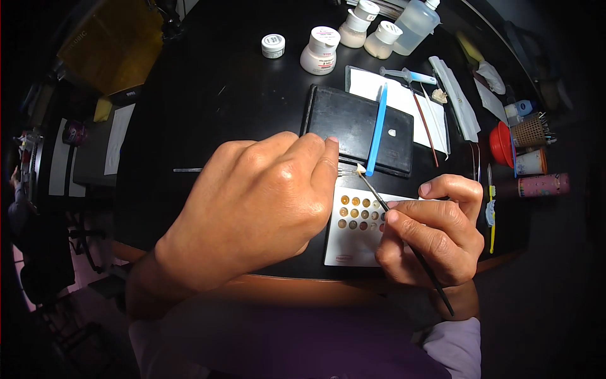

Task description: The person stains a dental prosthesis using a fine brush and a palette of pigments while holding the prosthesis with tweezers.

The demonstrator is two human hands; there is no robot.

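Note:
My left hand (265, 196) is closed around a slim metal holder that looks like tweezers (187, 169); its rear end sticks out to the left and its prongs show past my fingers. At the prongs' tip sits a small whitish tooth crown (360, 168). Between the fingertips of my right hand (435, 230) is a thin dark-handled brush (424, 265), slanting up to the left, its tip touching or very near the crown. Just below is a white palette (353, 249) with rows of coloured round wells, partly covered by my right hand.
Behind my hands lies a black flat case (341, 117) with a blue stick (379, 129) across it and a small white piece (392, 132). Farther back are white jars (320, 54), a clear bottle (416, 28) and a syringe (410, 76). A red bowl (500, 143) stands right.

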